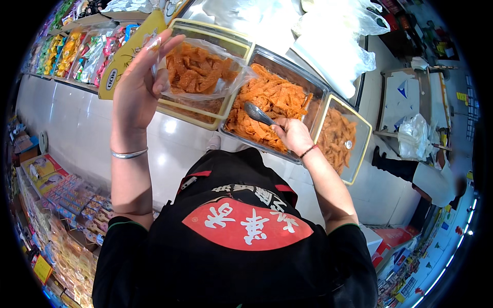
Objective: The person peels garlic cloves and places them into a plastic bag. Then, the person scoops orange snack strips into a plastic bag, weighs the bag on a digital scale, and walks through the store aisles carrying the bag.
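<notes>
My left hand (134, 84) is raised at the left and grips the edge of a clear plastic bag (235, 82). Reddish-orange seasoned strips (196, 73) show inside the bag, which hangs over a yellow-rimmed bin (188, 117). My right hand (295, 135) holds the handle of a metal serving spoon (258, 113). The spoon's bowl rests on or just above a heap of orange strips (277, 90) in the uncovered middle bin (321, 92); exact contact is unclear. My fingers hide part of the handle.
A yellow-framed clear lid (360, 142) with a knob covers more strips on the right. White plastic bags (335, 42) lie beyond the bins. Packaged sweets (69, 54) fill compartments behind a yellow sign (133, 56). A person (427, 177) is at the far right.
</notes>
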Demonstrator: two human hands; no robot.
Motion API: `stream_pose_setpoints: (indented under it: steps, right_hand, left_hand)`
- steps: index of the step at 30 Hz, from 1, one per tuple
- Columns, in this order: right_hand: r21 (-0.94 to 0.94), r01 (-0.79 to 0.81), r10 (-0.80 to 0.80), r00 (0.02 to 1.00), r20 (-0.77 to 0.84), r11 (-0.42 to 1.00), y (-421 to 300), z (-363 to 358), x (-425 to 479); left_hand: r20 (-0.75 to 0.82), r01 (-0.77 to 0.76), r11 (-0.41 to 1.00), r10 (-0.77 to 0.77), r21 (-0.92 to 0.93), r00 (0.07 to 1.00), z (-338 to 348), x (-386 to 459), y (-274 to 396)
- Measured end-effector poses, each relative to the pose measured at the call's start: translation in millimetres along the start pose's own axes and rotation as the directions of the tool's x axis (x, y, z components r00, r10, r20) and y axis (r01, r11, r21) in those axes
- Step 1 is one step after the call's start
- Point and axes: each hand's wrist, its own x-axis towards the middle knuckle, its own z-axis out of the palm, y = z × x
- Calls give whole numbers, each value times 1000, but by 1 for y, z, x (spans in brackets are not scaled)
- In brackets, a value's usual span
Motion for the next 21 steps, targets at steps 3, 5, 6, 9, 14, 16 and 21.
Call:
stream_pose_setpoints:
  steps: [3,5,6,9,14,16,21]
  right_hand:
    - [303,-59,79,995,-54,951,2,-6,-8]
    - [419,19,39,991,-129,908,2,-15,-14]
    - [460,101,-28,986,-163,882,-2,-22,-18]
    - [174,327,-263,913,-312,929,-57,-61,-9]
    - [-68,355,-361,900,-245,932,-123,-67,42]
    - [-63,318,-324,921,-216,946,-124,-65,48]
    - [119,126,-88,955,-283,985,-65,-87,-5]
  left_hand:
    - [19,-5,1000,5,-7,1000,-2,0,1]
    - [65,-20,1000,20,-7,998,-7,1,-2]
    - [61,-14,1000,14,9,998,-6,1,-1]
    - [37,-3,997,0,80,999,-3,0,-2]
    - [66,2,999,-6,54,998,4,2,-2]
    - [67,-3,999,1,33,998,4,4,-2]
    - [48,11,1000,-11,13,999,-2,5,-2]
